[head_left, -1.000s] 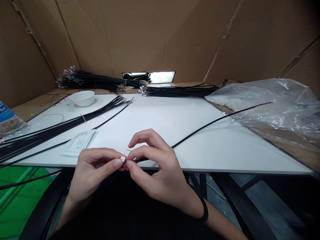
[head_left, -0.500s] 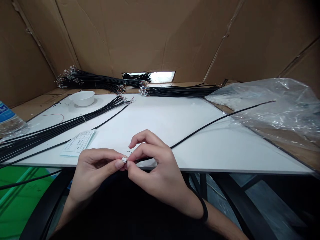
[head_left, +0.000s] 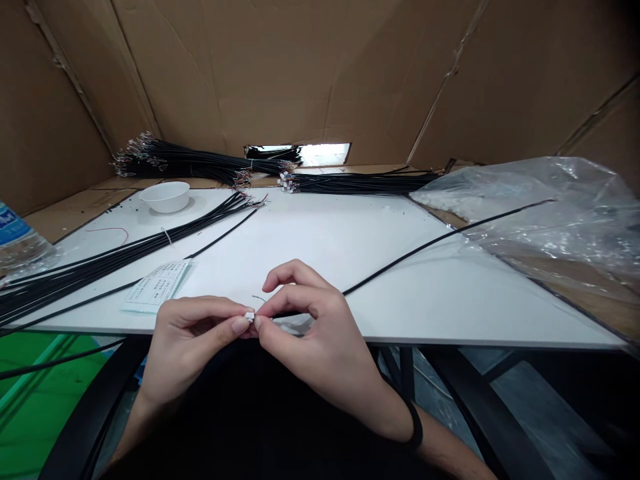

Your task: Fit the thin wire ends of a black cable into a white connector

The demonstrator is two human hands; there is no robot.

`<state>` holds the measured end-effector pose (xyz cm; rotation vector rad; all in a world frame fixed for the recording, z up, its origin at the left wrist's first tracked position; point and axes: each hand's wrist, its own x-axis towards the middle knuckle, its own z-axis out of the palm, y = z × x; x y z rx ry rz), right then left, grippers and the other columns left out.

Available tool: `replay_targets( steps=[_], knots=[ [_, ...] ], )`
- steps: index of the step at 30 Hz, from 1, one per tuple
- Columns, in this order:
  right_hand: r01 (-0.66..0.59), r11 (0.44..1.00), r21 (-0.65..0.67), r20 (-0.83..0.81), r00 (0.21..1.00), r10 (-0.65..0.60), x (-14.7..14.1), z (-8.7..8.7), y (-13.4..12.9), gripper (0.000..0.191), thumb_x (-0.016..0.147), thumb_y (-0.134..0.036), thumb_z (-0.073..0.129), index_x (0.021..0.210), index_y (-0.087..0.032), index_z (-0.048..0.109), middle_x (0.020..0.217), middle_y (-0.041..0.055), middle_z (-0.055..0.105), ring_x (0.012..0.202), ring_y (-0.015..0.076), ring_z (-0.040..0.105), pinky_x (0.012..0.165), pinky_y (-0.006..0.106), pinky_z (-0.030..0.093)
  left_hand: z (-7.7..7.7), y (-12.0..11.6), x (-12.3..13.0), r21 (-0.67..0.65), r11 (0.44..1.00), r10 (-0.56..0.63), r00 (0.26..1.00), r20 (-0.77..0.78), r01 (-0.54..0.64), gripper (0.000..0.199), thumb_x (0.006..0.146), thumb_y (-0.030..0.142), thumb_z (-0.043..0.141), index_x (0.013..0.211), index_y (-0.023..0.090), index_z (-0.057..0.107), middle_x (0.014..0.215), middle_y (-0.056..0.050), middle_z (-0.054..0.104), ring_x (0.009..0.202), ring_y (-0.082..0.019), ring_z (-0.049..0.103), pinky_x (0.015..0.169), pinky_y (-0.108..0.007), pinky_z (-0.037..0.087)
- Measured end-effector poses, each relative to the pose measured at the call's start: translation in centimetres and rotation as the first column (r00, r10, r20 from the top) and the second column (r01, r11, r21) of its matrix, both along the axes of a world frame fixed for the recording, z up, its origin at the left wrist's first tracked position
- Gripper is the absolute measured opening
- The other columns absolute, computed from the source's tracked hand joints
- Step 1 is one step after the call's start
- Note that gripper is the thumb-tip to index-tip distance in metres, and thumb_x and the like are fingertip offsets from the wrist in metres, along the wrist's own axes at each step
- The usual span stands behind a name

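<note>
Between the thumb and index finger of my left hand (head_left: 193, 340) sits a small white connector housing (head_left: 249, 317). My right hand (head_left: 315, 327) is closed in a pinch against the housing's right side, on the thin wire end of a black cable (head_left: 405, 257). The fingertips hide most of that wire end. One loose thin wire (head_left: 259, 297) sticks up beside the right index finger. From my right hand the cable runs up and right across the white table (head_left: 450, 300), its far end over a clear plastic bag (head_left: 540, 220).
A tied bundle of black cables (head_left: 135, 250) lies at left, partly by a printed paper label (head_left: 157, 287). Behind it are a white bowl (head_left: 165, 197) and more cable bundles (head_left: 360, 182). A water bottle (head_left: 20, 240) stands far left. Cardboard walls (head_left: 280, 73) enclose the back.
My right hand has shifted slightly right and the housing has turned a little between the fingertips. The cable's far end has moved slightly right.
</note>
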<state>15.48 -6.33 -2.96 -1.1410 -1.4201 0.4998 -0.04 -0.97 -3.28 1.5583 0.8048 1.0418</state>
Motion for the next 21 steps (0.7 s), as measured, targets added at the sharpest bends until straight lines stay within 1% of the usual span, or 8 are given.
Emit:
replay_targets(
  steps=[4, 8, 12, 16, 18, 21],
  knots=[
    [-0.001, 1.000, -0.001, 0.022, 1.000, 0.001, 0.2, 0.0, -0.1, 0.010, 0.072, -0.010, 0.068, 0.068, -0.018, 0.068, 0.097, 0.0039, 0.062, 0.090, 0.0149, 0.064, 0.075, 0.026, 0.057, -0.4, 0.2, -0.1, -0.027, 1.000, -0.005, 1.000, 0.018, 0.005, 0.011, 0.075, 0.015, 0.076, 0.068, 0.023, 0.080, 0.066, -0.001, 0.078, 0.062, -0.014, 0.070, 0.062, -0.019, 0.056],
    [-0.013, 1.000, 0.007, 0.039, 0.999, 0.013, 0.3, 0.0, -0.1, 0.011, 0.076, -0.010, 0.068, 0.070, -0.019, 0.068, 0.099, 0.0037, 0.061, 0.095, 0.0161, 0.063, 0.086, 0.030, 0.054, -0.9, 0.8, -0.4, 0.019, 0.998, -0.056, 0.998, 0.033, 0.055, 0.007, 0.077, 0.021, 0.077, 0.072, 0.023, 0.081, 0.067, -0.002, 0.078, 0.061, -0.015, 0.071, 0.061, -0.019, 0.057],
    [-0.050, 0.999, 0.016, 0.047, 0.998, 0.049, 0.5, -0.2, -0.1, 0.010, 0.078, -0.010, 0.068, 0.074, -0.019, 0.069, 0.100, 0.0037, 0.059, 0.097, 0.0155, 0.061, 0.091, 0.031, 0.053, -0.9, 1.1, -0.4, 0.042, 0.997, -0.068, 0.997, 0.030, 0.067, 0.008, 0.078, 0.022, 0.077, 0.071, 0.023, 0.081, 0.066, -0.002, 0.077, 0.061, -0.015, 0.071, 0.061, -0.021, 0.058],
    [-0.060, 0.996, 0.066, 0.069, 0.996, 0.056, 0.5, -0.5, -0.1, 0.010, 0.079, -0.009, 0.066, 0.075, -0.019, 0.068, 0.100, 0.0042, 0.057, 0.096, 0.0154, 0.061, 0.088, 0.031, 0.053, -1.0, 1.1, -0.4, 0.039, 0.996, -0.079, 0.996, 0.035, 0.078, 0.010, 0.078, 0.023, 0.076, 0.070, 0.024, 0.081, 0.065, -0.003, 0.077, 0.060, -0.016, 0.070, 0.060, -0.022, 0.058],
    [-0.042, 0.993, 0.108, 0.090, 0.995, 0.032, 0.4, -0.5, -0.2, 0.011, 0.078, -0.008, 0.066, 0.075, -0.019, 0.067, 0.100, 0.0045, 0.057, 0.096, 0.0159, 0.061, 0.086, 0.031, 0.054, -1.0, 1.1, -0.5, 0.030, 0.997, -0.079, 0.996, 0.036, 0.078, 0.010, 0.078, 0.024, 0.076, 0.070, 0.024, 0.081, 0.064, -0.003, 0.076, 0.060, -0.016, 0.070, 0.060, -0.024, 0.058],
    [-0.002, 0.977, 0.211, 0.135, 0.991, -0.027, 0.2, -0.7, -0.2, 0.011, 0.078, -0.008, 0.065, 0.076, -0.019, 0.066, 0.101, 0.0062, 0.056, 0.097, 0.0172, 0.061, 0.083, 0.031, 0.056, -1.1, 1.1, -0.4, 0.009, 0.997, -0.075, 0.996, 0.046, 0.074, 0.009, 0.078, 0.027, 0.077, 0.071, 0.022, 0.081, 0.064, -0.004, 0.076, 0.060, -0.018, 0.071, 0.060, -0.025, 0.059]
  ],
)
